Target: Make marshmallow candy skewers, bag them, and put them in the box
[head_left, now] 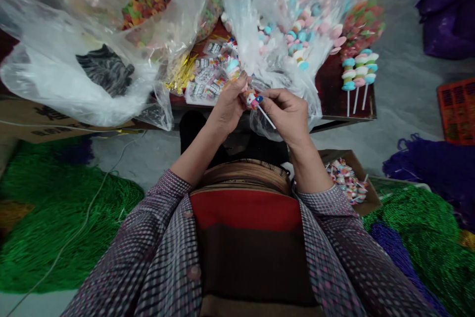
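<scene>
Upper middle: shiny gold strips [181, 75] lie beside small clear printed packets [207, 80] | Centre: left hand [229, 103] curls its fingers round a colourful wrapped candy [252, 100] on a white stick [267, 117] | Centre: right hand [288, 111] pinches thumb and finger at the candy's low end | Upper right: three pink, blue and white candy sticks [359, 69] lie on the dark red table [331, 84].
</scene>
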Motion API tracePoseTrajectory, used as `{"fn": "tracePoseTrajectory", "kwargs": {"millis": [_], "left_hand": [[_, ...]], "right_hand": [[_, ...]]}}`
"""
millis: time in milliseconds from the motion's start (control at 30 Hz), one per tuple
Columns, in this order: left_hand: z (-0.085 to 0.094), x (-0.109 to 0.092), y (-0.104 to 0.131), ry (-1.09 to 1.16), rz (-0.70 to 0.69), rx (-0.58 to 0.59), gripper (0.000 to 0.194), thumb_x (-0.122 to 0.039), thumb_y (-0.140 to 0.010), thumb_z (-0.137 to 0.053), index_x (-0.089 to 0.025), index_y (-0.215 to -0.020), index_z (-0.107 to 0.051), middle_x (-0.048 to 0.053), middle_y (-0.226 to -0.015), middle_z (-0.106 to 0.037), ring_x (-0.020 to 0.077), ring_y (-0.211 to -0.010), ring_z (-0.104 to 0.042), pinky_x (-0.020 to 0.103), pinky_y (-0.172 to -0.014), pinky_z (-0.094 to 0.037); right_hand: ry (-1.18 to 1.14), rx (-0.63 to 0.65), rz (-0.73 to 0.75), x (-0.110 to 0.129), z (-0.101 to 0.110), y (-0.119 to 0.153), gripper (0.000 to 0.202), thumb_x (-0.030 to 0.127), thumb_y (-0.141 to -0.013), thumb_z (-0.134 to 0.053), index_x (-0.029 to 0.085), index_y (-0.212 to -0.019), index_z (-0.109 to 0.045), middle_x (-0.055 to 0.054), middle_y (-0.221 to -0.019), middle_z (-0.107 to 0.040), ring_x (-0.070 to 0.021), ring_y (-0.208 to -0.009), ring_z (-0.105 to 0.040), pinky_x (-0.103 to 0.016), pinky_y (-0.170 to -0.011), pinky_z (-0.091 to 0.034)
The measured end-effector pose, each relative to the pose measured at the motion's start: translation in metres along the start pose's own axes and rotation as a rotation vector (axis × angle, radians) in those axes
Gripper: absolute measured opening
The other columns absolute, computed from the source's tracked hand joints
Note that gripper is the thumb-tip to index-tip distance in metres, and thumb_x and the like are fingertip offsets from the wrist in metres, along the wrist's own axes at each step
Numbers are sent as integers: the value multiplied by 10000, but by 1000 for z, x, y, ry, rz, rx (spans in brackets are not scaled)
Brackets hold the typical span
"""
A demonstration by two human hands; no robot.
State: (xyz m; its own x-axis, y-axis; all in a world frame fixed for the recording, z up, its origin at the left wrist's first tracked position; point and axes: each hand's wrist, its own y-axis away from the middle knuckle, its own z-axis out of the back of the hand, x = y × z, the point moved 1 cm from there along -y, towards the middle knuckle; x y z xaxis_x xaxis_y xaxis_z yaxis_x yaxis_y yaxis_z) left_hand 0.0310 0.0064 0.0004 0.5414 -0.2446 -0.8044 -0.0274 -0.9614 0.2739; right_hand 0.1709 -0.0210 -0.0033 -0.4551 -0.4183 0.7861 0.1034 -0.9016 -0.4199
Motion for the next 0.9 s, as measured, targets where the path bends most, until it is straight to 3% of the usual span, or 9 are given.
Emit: {"fn": "tracePoseTrajectory", "kwargs": {"millis": [233, 433, 500, 733, 900], "left_hand": [[1, 10, -4, -23, -6, -49, 452, -643, -839, -744, -218, -813, -592, -51, -595, -497, 55, -450, -430, 227, -426, -254], [11, 14, -7, -17, 65, -90, 441, -676, -860, -695, -245, -938, -645, -32, -635, -606, 109, -567, -612, 230, -480, -388], [12, 13, -6, -17, 71, -91, 427, -658, -861, -708, -245, -943, -639, -34, -656, -617, 104, -571, -606, 237, -492, -398], [0, 6, 4, -45, 57, -77, 461, -609, -852, -751, -228, -785, -502, -72, -589, -431, 45, -427, -405, 209, -395, -158], [7, 15, -3, -50, 60, -72, 505, -718, -813, -719, -235, -830, -573, -57, -563, -460, 73, -459, -480, 217, -422, -278]], "right_hand": [[114, 24, 81, 5, -6, -1, 168, 296, -970, -610, 285, -1057, -754, -50, -1069, -794, -206, -988, -736, -402, -916, -612], [130, -36, 57, -2, -4, -1, 220, 260, -1001, -543, 258, -1071, -752, -58, -1022, -789, -207, -977, -741, -407, -930, -610], [102, -29, 66, -2, -2, -1, 213, 281, -997, -564, 264, -1107, -745, -59, -1061, -782, -199, -968, -735, -398, -912, -618], [148, 43, 141, -6, -1, -4, 151, 329, -967, -619, 280, -1007, -757, -45, -1048, -779, -222, -1039, -730, -457, -984, -612], [117, 58, 139, -6, -2, -4, 124, 295, -950, -621, 276, -942, -743, -40, -989, -775, -217, -1018, -732, -451, -994, -599]]}}
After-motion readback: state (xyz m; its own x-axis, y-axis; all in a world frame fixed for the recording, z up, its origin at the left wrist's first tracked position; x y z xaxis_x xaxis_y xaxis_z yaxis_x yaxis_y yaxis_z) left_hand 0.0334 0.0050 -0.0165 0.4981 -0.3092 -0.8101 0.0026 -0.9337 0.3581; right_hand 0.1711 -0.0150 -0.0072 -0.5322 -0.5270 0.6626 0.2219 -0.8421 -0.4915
